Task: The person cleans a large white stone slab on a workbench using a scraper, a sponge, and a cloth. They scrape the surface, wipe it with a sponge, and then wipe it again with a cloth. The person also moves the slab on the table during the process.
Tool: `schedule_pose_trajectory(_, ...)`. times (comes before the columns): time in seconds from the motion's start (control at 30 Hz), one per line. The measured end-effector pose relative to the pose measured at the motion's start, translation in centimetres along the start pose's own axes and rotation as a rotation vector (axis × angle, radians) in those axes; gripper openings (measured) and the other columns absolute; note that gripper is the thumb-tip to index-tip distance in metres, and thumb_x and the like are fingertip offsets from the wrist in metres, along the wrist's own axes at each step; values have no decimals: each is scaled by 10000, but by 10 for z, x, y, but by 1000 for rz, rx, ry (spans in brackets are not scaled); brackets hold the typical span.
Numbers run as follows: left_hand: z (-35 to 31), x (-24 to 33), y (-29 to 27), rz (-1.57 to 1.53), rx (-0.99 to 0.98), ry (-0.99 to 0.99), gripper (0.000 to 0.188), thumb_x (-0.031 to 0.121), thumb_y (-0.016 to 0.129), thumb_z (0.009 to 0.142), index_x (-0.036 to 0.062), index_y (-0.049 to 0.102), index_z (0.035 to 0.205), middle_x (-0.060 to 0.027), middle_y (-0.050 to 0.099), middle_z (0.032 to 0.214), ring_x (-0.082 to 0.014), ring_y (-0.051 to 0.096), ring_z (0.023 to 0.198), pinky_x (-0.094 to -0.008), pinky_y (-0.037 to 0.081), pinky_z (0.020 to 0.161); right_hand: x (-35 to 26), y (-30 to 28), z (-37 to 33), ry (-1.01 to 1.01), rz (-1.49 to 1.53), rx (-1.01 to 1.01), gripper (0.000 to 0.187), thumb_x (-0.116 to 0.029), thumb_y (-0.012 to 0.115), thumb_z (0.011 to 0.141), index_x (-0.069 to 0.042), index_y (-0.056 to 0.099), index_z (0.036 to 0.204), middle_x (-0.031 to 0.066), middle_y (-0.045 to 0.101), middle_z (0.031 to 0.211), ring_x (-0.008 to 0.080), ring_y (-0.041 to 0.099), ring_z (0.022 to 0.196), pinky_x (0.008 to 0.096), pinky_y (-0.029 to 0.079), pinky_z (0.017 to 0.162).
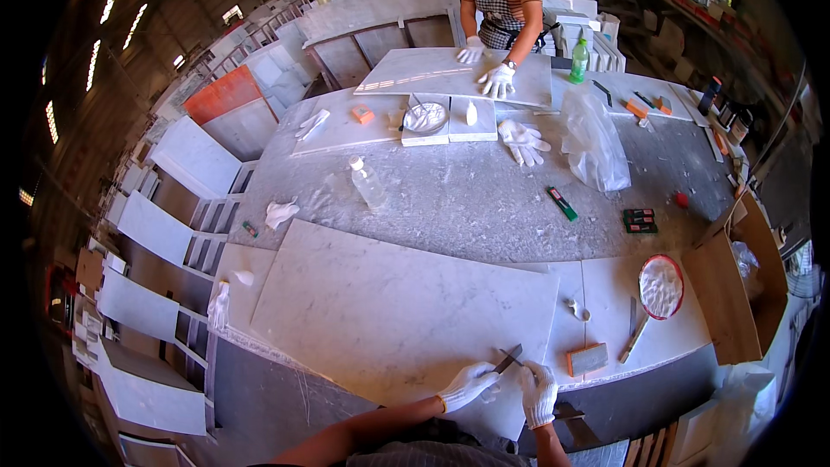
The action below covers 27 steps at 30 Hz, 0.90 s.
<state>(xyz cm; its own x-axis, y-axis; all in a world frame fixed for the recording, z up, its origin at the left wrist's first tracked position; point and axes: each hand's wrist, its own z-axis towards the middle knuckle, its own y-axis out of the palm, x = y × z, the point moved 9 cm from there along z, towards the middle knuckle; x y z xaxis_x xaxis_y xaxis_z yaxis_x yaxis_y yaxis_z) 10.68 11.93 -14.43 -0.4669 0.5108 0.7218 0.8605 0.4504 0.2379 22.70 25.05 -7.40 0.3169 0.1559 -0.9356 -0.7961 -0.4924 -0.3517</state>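
Observation:
White knit gloves cover both my hands at the near edge of the table. My left hand is closed on a flat dark scraper blade that points up and right. Close beside it, my right hand is closed on a thin dark strip, which crosses the blade; its far end is hidden in the fingers. Under and beyond my hands lies a large pale marble slab with grey veins.
Right of the slab are an orange-edged sanding block, a red-rimmed bowl of white paste and a cardboard box. A clear bottle and plastic bag stand farther off. Across the table, a gloved person touches another slab.

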Motion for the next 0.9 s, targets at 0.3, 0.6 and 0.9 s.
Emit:
schedule_pose_trajectory(0.3, -2, 6, 2, 13, 4, 18, 370, 278, 607, 1007, -17, 570, 1227, -75, 662, 962, -134, 667, 814, -286, 572, 697, 17, 5, -4, 56, -96, -26, 263, -83, 619, 907, 37, 689, 1130, 157, 695, 810, 225, 658, 701, 343, 524, 680)
schedule_pose_trajectory(0.6, -4, 14, 0, 100, 50, 100, 345, 270, 611, 1008, -8, 606, 1213, -57, 668, 923, -120, 646, 788, -280, 549, 700, 6, 22, -16, 19, -210, -150, 255, -106, 604, 912, -63, 710, 1140, 214, 695, 882, 323, 702, 791, 393, 539, 727)
schedule_pose_trajectory(0.9, 3, 1, -1, 80, 32, 46, 344, 248, 628, 996, -13, 629, 1220, -74, 696, 1030, -92, 650, 857, -274, 557, 701, 13, 20, -7, 37, -151, -142, 269, -113, 627, 890, -37, 700, 1138, 236, 690, 905, 402, 682, 834, 439, 539, 742)
